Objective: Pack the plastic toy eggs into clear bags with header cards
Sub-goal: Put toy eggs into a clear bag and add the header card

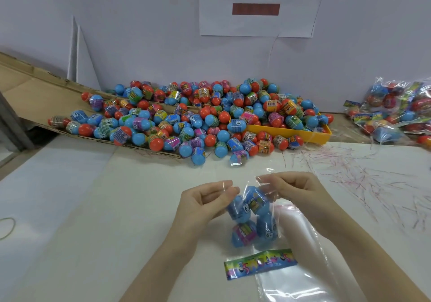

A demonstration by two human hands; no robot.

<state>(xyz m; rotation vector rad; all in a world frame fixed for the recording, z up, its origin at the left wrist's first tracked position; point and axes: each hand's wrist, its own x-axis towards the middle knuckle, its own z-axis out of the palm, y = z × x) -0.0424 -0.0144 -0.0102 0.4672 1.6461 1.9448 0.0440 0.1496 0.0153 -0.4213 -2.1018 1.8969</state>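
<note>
Egg heap (198, 119) beyond bagged eggs (253, 217)

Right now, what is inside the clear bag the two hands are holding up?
The clear bag, pinched at its mouth by the left hand and right hand, holds blue eggs with printed bands. About four show; any behind them are hidden.

Readable marks: a wall sign and age labels on eggs

The white paper sign (258, 5) on the wall above the egg pile (198, 117) carries two large black Chinese characters, the second reading 蛋, over a red-brown bar. Below the sign, "6+" shows on a blue egg in the clear bag (268, 234) and on an egg (238, 122) in the pile. The header card (260, 264) print is too blurred to read.
</note>
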